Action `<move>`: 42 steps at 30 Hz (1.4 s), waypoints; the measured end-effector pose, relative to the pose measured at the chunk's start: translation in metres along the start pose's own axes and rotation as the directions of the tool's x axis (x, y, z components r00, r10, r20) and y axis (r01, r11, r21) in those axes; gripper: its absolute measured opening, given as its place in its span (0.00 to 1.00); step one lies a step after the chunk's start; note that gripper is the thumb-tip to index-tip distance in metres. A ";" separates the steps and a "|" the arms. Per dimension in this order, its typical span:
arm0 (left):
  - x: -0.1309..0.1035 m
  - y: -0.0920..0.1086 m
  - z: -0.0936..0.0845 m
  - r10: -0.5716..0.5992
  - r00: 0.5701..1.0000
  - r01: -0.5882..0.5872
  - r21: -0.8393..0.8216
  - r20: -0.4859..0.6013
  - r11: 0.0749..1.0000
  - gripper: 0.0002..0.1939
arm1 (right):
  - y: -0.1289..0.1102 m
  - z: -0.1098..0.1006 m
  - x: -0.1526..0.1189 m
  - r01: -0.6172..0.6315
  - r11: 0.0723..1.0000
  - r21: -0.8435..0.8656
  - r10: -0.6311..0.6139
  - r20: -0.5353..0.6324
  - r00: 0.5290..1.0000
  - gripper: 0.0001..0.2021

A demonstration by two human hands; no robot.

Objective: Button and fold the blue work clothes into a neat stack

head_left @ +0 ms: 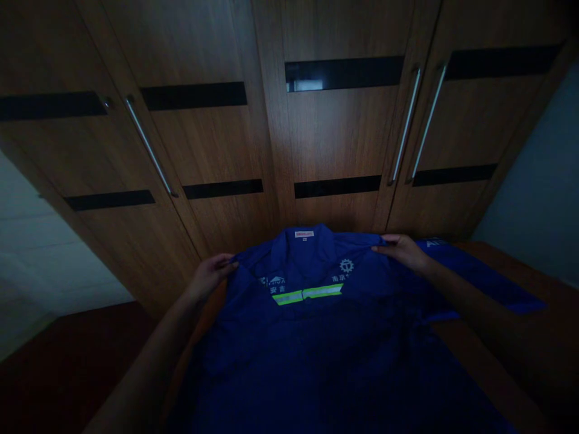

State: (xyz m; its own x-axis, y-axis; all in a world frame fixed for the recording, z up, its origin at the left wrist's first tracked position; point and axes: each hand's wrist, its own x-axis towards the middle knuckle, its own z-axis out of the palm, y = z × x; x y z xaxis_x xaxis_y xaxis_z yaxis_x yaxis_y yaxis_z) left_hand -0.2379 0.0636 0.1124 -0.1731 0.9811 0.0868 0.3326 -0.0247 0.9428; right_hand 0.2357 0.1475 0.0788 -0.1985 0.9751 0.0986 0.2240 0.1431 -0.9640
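A blue work jacket (298, 337) lies spread front side up, its collar pointing away from me. A yellow-green and silver reflective strip crosses the chest, with pale printed logos above it and a white label inside the collar. My left hand (212, 274) pinches the shoulder seam on the left. On the other side, my right hand (404, 252) grips the opposite shoulder between thumb and fingers. Past my right hand a sleeve with white lettering (479, 274) stretches out to the right. The jacket's lower part is dark and hard to make out.
Behind the jacket stands a brown wooden wardrobe (335, 138) with dark strips and long metal handles. The jacket rests on an orange-brown surface (506, 256). A pale wall (45, 247) is at the left, a bluish wall (538, 163) at the right. The light is dim.
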 end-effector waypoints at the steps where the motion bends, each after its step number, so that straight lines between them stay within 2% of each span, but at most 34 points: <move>1: -0.013 0.007 -0.005 0.040 0.999 -0.040 0.032 -0.003 0.999 0.18 | -0.007 -0.005 -0.012 0.051 0.999 -0.020 -0.051 0.013 0.999 0.23; 3: -0.043 0.013 -0.016 0.089 0.996 -0.088 0.130 0.002 0.988 0.16 | -0.018 -0.014 -0.041 0.161 0.980 -0.114 -0.157 0.043 0.987 0.19; 5: -0.078 0.007 -0.026 0.092 0.994 -0.105 0.262 0.059 0.959 0.12 | -0.019 -0.020 -0.074 0.254 0.932 -0.257 -0.241 0.083 0.967 0.15; 7: -0.111 -0.011 -0.032 0.083 0.987 -0.132 0.392 0.140 0.910 0.10 | -0.010 -0.021 -0.108 0.345 0.858 -0.381 -0.292 0.192 0.937 0.10; 9: -0.140 -0.037 -0.032 0.128 0.961 -0.237 0.489 0.247 0.839 0.09 | 0.010 -0.018 -0.139 0.410 0.773 -0.483 -0.280 0.320 0.905 0.08; 11: -0.159 -0.063 -0.029 0.218 0.912 -0.378 0.511 0.347 0.772 0.09 | 0.033 -0.013 -0.164 0.448 0.685 -0.575 -0.241 0.401 0.884 0.11; 12: -0.166 -0.073 -0.027 0.259 0.900 -0.419 0.527 0.352 0.739 0.10 | 0.043 -0.010 -0.174 0.456 0.641 -0.617 -0.218 0.424 0.879 0.14; 14: -0.174 -0.085 -0.024 0.322 0.880 -0.472 0.565 0.349 0.677 0.11 | 0.058 -0.008 -0.186 0.458 0.576 -0.677 -0.203 0.424 0.883 0.18; 16: -0.177 -0.086 -0.023 0.364 0.863 -0.505 0.598 0.350 0.622 0.11 | 0.064 -0.008 -0.191 0.452 0.548 -0.704 -0.216 0.403 0.889 0.18; 23: -0.181 -0.064 -0.033 0.431 0.837 -0.537 0.654 0.337 0.532 0.09 | 0.064 -0.021 -0.185 0.411 0.573 -0.709 -0.255 0.323 0.912 0.18; 26: -0.185 -0.058 -0.034 0.417 0.808 -0.586 0.639 0.416 0.498 0.12 | 0.063 -0.022 -0.188 0.394 0.577 -0.715 -0.224 0.326 0.918 0.19; 28: -0.186 -0.052 -0.029 0.405 0.796 -0.603 0.638 0.449 0.478 0.15 | 0.056 -0.016 -0.189 0.379 0.578 -0.722 -0.224 0.306 0.925 0.20; 30: -0.186 -0.042 -0.015 0.406 0.812 -0.579 0.670 0.421 0.464 0.16 | 0.042 0.000 -0.188 0.351 0.587 -0.730 -0.247 0.252 0.936 0.20; 32: -0.187 -0.027 0.011 0.414 0.838 -0.528 0.717 0.355 0.455 0.17 | 0.024 0.027 -0.186 0.322 0.603 -0.730 -0.276 0.189 0.943 0.19; 34: -0.190 -0.012 0.047 0.425 0.838 -0.524 0.725 0.344 0.447 0.19 | 0.005 0.064 -0.186 0.309 0.612 -0.728 -0.306 0.143 0.941 0.18; 36: -0.193 0.000 0.087 0.425 0.820 -0.555 0.712 0.382 0.430 0.21 | -0.007 0.105 -0.190 0.354 0.595 -0.721 -0.338 0.175 0.925 0.19; 39: -0.199 0.000 0.135 0.381 0.789 -0.607 0.709 0.482 0.360 0.26 | -0.003 0.150 -0.202 0.458 0.533 -0.711 -0.373 0.289 0.882 0.23; 42: -0.204 -0.018 0.153 0.321 0.784 -0.617 0.723 0.532 0.310 0.29 | 0.020 0.161 -0.212 0.521 0.471 -0.712 -0.355 0.388 0.851 0.27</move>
State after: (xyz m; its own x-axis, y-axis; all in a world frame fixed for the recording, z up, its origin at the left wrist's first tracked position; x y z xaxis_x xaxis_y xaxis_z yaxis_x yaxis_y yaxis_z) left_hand -0.0667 -0.1064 0.0281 0.4637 0.8633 0.1993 0.8803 -0.4743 0.0061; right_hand 0.1284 -0.0841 -0.0009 -0.6182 0.7130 0.3309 0.6814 0.6960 -0.2265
